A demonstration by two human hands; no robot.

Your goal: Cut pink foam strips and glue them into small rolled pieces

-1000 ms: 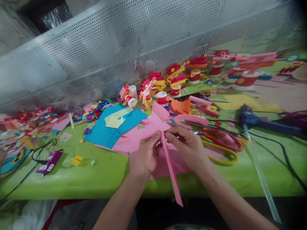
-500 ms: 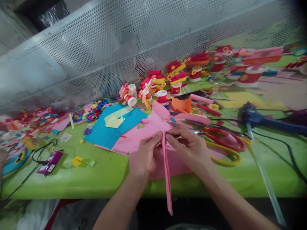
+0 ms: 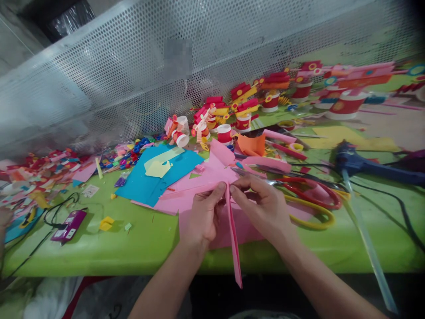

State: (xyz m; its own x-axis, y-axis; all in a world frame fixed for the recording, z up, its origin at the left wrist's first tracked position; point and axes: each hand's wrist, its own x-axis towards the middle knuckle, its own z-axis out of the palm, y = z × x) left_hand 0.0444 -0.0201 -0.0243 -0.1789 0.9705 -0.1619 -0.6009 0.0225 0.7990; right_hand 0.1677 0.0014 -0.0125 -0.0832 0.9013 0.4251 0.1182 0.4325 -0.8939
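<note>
A folded strip of pink paper or thin foam [image 3: 234, 239] hangs edge-on between my hands, its lower end past the table's front edge. My left hand [image 3: 207, 212] pinches its top from the left with thumb and fingers. From the other side, my right hand [image 3: 262, 204] grips the same top end, thumb and fingertips close to the left thumb. Under and behind both hands lie larger pink sheets [image 3: 186, 195]. A blue sheet [image 3: 136, 177] with a pale yellow cut piece [image 3: 159, 167] on it is to the left. Scissors with red and yellow handles [image 3: 312, 219] rest beside my right wrist.
A blue glue gun [image 3: 352, 161] with a long clear glue stick [image 3: 368, 248] lies at right. Cups with coloured paper shapes [image 3: 244, 122] line the back by a perforated metal panel [image 3: 133, 79]. A purple device [image 3: 69, 226] with cables and several scraps are at left.
The strip's lower end has swung slightly to the right and up. Both hands keep their pinch at its top, almost unmoved.
</note>
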